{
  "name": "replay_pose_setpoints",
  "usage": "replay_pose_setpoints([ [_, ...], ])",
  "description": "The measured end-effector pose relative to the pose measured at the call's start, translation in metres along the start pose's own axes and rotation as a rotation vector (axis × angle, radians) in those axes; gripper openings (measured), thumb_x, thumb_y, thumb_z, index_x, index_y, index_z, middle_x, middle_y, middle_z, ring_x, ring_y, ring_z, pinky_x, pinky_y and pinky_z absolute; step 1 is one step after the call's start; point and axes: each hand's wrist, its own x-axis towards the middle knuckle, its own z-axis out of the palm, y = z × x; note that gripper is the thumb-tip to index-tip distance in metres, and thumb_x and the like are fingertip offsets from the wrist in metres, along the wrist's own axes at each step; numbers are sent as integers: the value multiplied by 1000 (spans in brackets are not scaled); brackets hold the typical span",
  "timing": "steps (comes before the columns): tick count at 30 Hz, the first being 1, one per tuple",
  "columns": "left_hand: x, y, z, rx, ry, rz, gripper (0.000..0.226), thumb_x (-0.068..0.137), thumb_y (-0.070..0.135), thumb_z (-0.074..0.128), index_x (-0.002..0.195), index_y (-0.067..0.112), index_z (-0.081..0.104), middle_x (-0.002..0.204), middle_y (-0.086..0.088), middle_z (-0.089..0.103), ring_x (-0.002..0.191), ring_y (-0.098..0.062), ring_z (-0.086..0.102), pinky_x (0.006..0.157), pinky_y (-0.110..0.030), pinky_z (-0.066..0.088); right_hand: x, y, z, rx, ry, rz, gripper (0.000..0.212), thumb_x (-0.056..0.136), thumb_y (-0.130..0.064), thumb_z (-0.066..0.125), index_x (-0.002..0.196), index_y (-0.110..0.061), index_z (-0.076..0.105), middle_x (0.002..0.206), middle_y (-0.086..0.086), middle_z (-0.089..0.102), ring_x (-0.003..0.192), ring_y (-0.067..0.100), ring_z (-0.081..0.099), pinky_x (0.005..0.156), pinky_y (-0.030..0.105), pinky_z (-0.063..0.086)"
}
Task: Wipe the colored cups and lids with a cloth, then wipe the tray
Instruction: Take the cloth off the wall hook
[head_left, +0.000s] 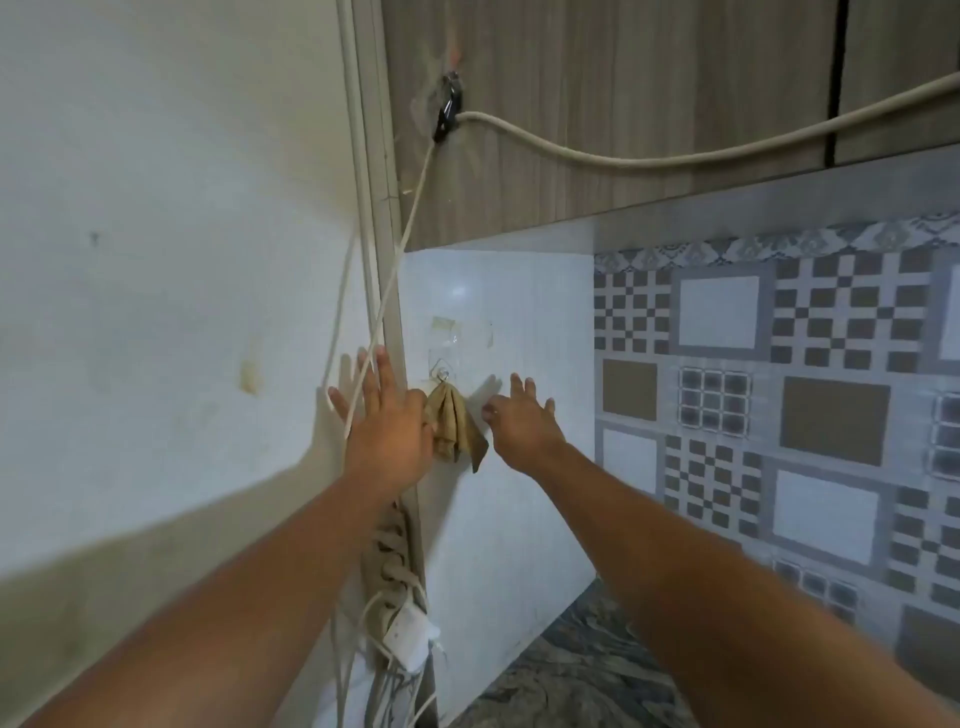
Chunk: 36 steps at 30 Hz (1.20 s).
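A small tan cloth (456, 426) hangs from a clear hook (442, 371) stuck on the white wall panel. My left hand (385, 423) is raised just left of the cloth with fingers spread and straight, its edge touching or nearly touching the fabric. My right hand (519, 418) is stretched out just right of the cloth, fingers extended, a small gap from it. Neither hand holds anything. No cups, lids or tray are in view.
White cords (363, 364) run down the wall corner behind my left hand to a power strip (395, 577) with a white plug adapter. A thick cable (649, 158) crosses the wooden cabinet above. Patterned tiles (779, 415) cover the right wall; a dark countertop (571, 675) lies below.
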Motion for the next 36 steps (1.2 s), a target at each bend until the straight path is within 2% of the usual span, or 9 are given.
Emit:
replay_pose_setpoints([
  [5,11,2,11,39,56,-17,19,94,30,53,108,18,57,164,-19,-4,151,-40,-9,107,-79,8,25,-11,12,236,20,47,33,105,-33,46,127,-17,64,145,13,34,137,32,36,112,56,33],
  [7,15,1,15,9,33,-28,18,98,29,47,109,18,55,165,-17,-5,152,-37,-9,109,-78,6,29,-13,22,380,114,50,26,102,-36,52,103,-18,71,128,11,43,121,31,48,104,54,41],
  [10,15,-2,18,-32,40,-9,17,99,28,46,109,16,54,165,-17,-5,153,-34,-5,110,-77,5,29,-15,26,469,172,41,31,102,-33,55,71,-33,50,117,12,53,109,31,56,99,57,44],
  [14,18,-9,16,-153,53,5,13,99,33,45,98,24,53,166,-12,3,154,-28,2,113,-71,10,35,-9,21,458,227,57,21,92,-35,60,100,-16,60,109,3,63,102,26,63,96,52,49],
  [19,21,-11,-10,-268,119,26,17,93,30,45,97,20,58,156,-15,35,146,-34,25,114,-55,30,27,9,-16,331,271,5,9,90,-24,67,96,-20,74,109,3,70,98,25,67,85,34,54],
  [25,9,-5,-43,-291,262,79,8,84,15,59,92,16,62,124,-8,56,119,-30,50,96,-49,44,3,16,-56,265,249,-152,7,87,-9,67,87,-7,74,94,6,73,86,18,64,83,36,58],
  [30,-10,12,-58,-744,29,103,21,87,-2,50,105,8,53,102,-9,68,85,-16,63,77,-31,52,-25,23,-78,238,195,-194,8,86,-10,71,90,-14,77,87,-4,68,81,11,62,70,13,50],
  [33,-14,37,-59,-814,-231,-24,37,88,2,53,122,16,51,101,-7,65,86,-19,62,70,-27,46,-43,31,-86,182,74,-182,11,86,-10,73,93,-16,77,84,-10,64,78,6,60,62,8,42],
  [36,-18,70,-63,-729,-486,-64,10,91,23,55,92,17,64,88,-2,63,79,-19,59,63,-28,42,-60,44,-86,143,-8,-138,11,87,-13,75,97,-17,76,88,-8,67,79,6,64,62,10,46],
])
